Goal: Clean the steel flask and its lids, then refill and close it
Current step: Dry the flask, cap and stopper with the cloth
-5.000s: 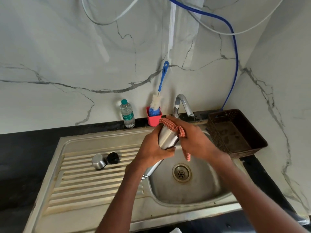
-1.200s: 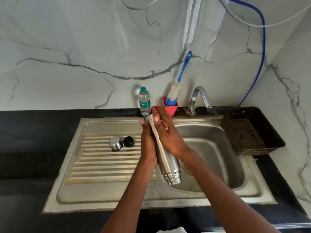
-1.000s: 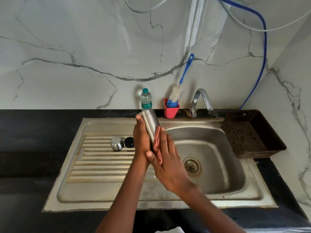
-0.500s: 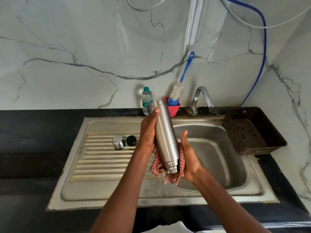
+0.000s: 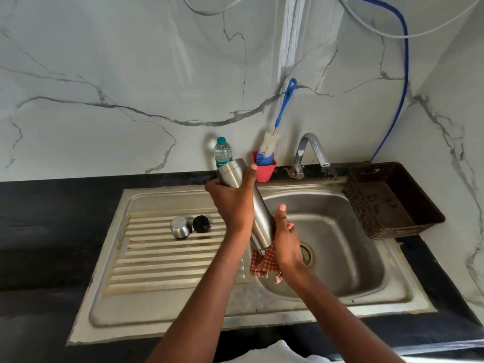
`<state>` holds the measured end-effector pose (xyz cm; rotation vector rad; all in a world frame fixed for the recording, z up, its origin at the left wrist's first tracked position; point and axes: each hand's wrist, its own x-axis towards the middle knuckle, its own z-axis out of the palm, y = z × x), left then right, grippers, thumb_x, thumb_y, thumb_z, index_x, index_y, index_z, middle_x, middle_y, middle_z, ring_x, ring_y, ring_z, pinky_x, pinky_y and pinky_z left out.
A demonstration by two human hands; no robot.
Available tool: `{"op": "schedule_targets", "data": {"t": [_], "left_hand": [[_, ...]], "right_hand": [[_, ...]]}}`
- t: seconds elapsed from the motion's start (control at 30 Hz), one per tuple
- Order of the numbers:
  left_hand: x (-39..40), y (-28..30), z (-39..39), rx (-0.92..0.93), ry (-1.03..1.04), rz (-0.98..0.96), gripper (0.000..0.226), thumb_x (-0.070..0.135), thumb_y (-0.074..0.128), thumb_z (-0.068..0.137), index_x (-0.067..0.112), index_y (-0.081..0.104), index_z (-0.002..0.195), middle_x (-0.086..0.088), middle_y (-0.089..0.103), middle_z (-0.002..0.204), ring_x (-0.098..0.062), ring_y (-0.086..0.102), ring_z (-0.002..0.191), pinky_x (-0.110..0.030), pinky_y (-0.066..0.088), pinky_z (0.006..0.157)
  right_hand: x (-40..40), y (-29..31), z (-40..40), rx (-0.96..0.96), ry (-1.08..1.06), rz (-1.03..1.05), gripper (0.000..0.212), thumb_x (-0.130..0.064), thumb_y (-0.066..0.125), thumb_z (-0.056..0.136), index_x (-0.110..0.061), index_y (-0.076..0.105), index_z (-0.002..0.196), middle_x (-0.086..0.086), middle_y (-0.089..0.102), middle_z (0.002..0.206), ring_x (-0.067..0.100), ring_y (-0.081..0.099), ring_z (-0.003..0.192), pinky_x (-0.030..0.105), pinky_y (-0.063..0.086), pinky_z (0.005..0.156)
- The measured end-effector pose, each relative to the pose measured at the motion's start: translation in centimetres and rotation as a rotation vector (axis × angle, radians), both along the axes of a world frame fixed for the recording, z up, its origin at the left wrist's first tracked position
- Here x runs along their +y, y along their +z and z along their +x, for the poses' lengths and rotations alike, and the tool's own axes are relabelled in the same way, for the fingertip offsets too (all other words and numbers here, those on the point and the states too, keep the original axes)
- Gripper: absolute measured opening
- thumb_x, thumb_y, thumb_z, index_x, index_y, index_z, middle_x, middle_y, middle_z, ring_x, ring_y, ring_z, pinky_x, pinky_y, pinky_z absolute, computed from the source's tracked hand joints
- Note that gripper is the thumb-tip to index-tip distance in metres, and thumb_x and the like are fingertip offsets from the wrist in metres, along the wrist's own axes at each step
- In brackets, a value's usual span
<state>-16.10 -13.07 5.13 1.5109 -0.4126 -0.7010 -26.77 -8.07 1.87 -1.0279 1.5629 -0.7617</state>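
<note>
At frame centre, over the sink [image 5: 340,305], the left hand [image 5: 231,203] curls its fingers round the tilted flask [image 5: 258,216], mouth down to drain. The right hand [image 5: 286,242] presses a checked cloth [image 5: 263,265] around the neck, wiping. Two lids [image 5: 190,226] wait on the drainboard, centre left.

1. White marble-look wall [image 5: 131,74] with grey veins runs behind the counter; a second such wall [image 5: 450,106] meets it at the right corner.
2. A black countertop [image 5: 47,231] holds a steel sink unit [image 5: 162,305] with a ribbed drainboard on the left and a basin on the right.
3. A curved steel tap [image 5: 311,148] stands behind the basin.
4. A blue hose [image 5: 404,74] and white cables [image 5: 366,24] hang down the wall.
5. Daylight falls soft and even, with a pale sheen on the wall.
</note>
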Motion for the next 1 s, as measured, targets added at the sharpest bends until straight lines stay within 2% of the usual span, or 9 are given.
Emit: {"op": "schedule_targets", "data": {"t": [0.1, 0.23, 0.4, 0.53, 0.63, 0.73, 0.83, 0.93, 1.0], "left_hand": [[-0.4, 0.3, 2.7, 0.421, -0.336, -0.175, 0.067, 0.037, 0.087, 0.069, 0.0, 0.063, 0.118, -0.009, 0.068, 0.095, -0.023, 0.067, 0.09, -0.033, 0.053, 0.074], [0.3, -0.3, 4.3, 0.51, -0.628, -0.237, 0.045, 0.018, 0.075, 0.078, 0.007, 0.068, 0.12, -0.008, 0.072, 0.097, -0.022, 0.068, 0.095, -0.04, 0.057, 0.087], [0.1, -1.9, 1.3, 0.162, -0.298, -0.219, 0.062, 0.02, 0.088, 0.078, 0.006, 0.055, 0.128, -0.025, 0.069, 0.114, -0.031, 0.072, 0.098, -0.044, 0.061, 0.086], [0.7, -1.3, -1.0, -0.276, -0.005, -0.145, 0.07, 0.028, 0.093, 0.076, 0.011, 0.051, 0.13, -0.007, 0.05, 0.124, -0.009, 0.064, 0.104, -0.019, 0.056, 0.087], [0.6, -0.4, -0.3, -0.043, -0.17, -0.132, 0.066, 0.034, 0.089, 0.082, 0.014, 0.05, 0.131, -0.007, 0.06, 0.122, -0.01, 0.07, 0.099, -0.022, 0.057, 0.081], [0.0, -0.2, 2.1, 0.305, -0.419, -0.187, 0.064, 0.04, 0.081, 0.083, 0.007, 0.06, 0.134, -0.018, 0.071, 0.117, -0.03, 0.072, 0.105, -0.045, 0.058, 0.094], [0.3, -0.5, 1.9, 0.27, -0.33, -0.203, 0.057, 0.045, 0.08, 0.084, 0.015, 0.065, 0.13, -0.018, 0.074, 0.118, -0.038, 0.071, 0.107, -0.057, 0.054, 0.101], [0.5, -0.7, 0.7, 0.191, -0.09, -0.177, 0.047, 0.056, 0.073, 0.091, 0.029, 0.06, 0.127, -0.006, 0.073, 0.119, -0.025, 0.072, 0.106, -0.051, 0.058, 0.099], [0.2, -0.7, 1.3, 0.277, -0.059, -0.189, 0.059, 0.067, 0.068, 0.091, 0.023, 0.057, 0.129, -0.009, 0.069, 0.117, -0.026, 0.07, 0.103, -0.051, 0.058, 0.096]], "right_hand": [[-1.3, 0.4, -1.0, -0.286, 0.053, 0.015, 0.095, -0.088, 0.027, 0.088, -0.009, 0.075, 0.111, 0.025, 0.076, 0.097, 0.038, 0.074, 0.089, 0.053, 0.061, 0.089], [-2.5, 1.1, -1.3, -0.479, 0.166, 0.061, 0.092, -0.082, 0.031, 0.093, -0.003, 0.069, 0.123, 0.033, 0.07, 0.108, 0.039, 0.069, 0.089, 0.051, 0.057, 0.088], [-2.2, 1.0, 0.2, -0.369, 0.078, 0.085, 0.089, -0.085, 0.03, 0.089, -0.014, 0.073, 0.119, 0.018, 0.078, 0.102, 0.034, 0.076, 0.096, 0.049, 0.06, 0.093], [-2.0, -0.9, 0.8, -0.165, -0.102, 0.04, 0.102, -0.105, 0.016, 0.071, -0.032, 0.075, 0.112, 0.004, 0.078, 0.101, 0.026, 0.075, 0.095, 0.049, 0.06, 0.091], [-1.7, -0.8, 0.3, -0.179, -0.101, 0.033, 0.097, -0.101, 0.02, 0.075, -0.03, 0.076, 0.11, 0.006, 0.079, 0.097, 0.029, 0.076, 0.09, 0.052, 0.061, 0.086], [-1.4, 0.1, -0.4, -0.266, -0.032, -0.008, 0.078, -0.082, 0.029, 0.095, -0.021, 0.077, 0.101, 0.015, 0.078, 0.085, 0.037, 0.076, 0.082, 0.056, 0.062, 0.082], [-0.6, 0.6, 0.0, -0.296, 0.021, -0.051, 0.072, -0.081, 0.028, 0.095, -0.028, 0.073, 0.113, 0.013, 0.078, 0.091, 0.035, 0.077, 0.081, 0.056, 0.063, 0.079], [1.1, 0.9, 0.9, -0.082, 0.058, -0.382, 0.055, -0.076, 0.026, 0.1, -0.05, 0.056, 0.138, -0.012, 0.07, 0.128, 0.015, 0.07, 0.114, 0.048, 0.058, 0.095], [2.0, 1.5, 1.1, 0.208, 0.193, -0.657, 0.054, -0.067, 0.021, 0.105, -0.049, 0.042, 0.151, -0.022, 0.05, 0.151, 0.006, 0.049, 0.138, 0.045, 0.047, 0.107]]}}
